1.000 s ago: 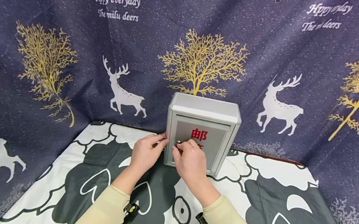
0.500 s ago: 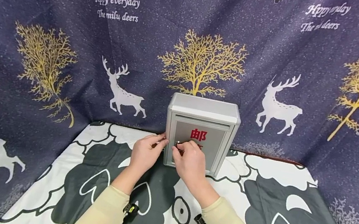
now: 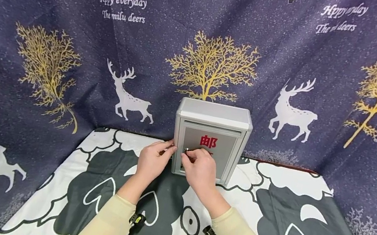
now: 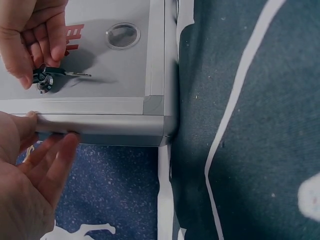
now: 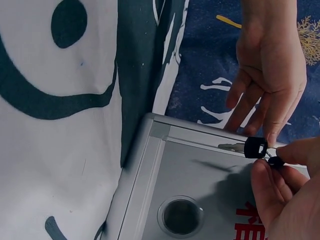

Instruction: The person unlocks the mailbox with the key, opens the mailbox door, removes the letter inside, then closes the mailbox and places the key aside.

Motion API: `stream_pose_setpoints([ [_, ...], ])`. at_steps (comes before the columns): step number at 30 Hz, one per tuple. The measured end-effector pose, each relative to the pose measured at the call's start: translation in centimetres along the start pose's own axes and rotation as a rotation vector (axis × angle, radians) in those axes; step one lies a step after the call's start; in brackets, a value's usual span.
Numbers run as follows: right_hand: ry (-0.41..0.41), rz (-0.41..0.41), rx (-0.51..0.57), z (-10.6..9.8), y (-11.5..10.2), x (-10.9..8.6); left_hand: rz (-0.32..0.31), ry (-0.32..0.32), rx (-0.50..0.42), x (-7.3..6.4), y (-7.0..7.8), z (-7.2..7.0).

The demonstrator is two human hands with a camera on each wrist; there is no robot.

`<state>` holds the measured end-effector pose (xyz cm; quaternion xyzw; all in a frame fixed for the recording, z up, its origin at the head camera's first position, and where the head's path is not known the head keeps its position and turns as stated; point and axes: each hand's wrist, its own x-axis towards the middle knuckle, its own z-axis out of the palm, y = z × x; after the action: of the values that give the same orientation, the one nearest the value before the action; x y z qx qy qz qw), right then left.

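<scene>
Through the head camera I see the upright silver-grey metal box with red lettering on a surface covered in black-and-white cartoon cloth, close in front of a dark blue fabric backdrop with white deer and golden trees, which leaves little room behind it. The left hand holds the box's left side edge, presumably to brace such a light-looking thing, while the right hand pinches something at the door's left edge and hides part of the lettering from me. A dark strap sits at each wrist. From the left wrist I get the reason for that grip: the thumb rests on the front rim and the fingers lie along the side wall, clear of the round chrome lock. The clear round window lies off to one side, uncovered. From the right wrist I find thumb and fingertips gripping a small black-headed key, apparently seated in the lock, though I can't see its blade. A second key with a black plastic head and bare metal blade dangles beside it, near the left fingers, where I judge it could get in the way.
</scene>
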<state>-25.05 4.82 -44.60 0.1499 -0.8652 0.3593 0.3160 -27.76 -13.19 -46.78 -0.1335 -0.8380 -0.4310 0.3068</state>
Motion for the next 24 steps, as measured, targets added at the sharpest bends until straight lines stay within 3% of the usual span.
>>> stream_pose_setpoints([
  [17, -0.023, 0.119, 0.131, -0.24, 0.01, 0.13, -0.013, -0.007, 0.007, 0.1, -0.12, 0.03],
  [24, -0.041, 0.133, 0.139, -0.38, 0.02, 0.24, 0.0, 0.007, 0.009, 0.08, -0.05, -0.07],
])
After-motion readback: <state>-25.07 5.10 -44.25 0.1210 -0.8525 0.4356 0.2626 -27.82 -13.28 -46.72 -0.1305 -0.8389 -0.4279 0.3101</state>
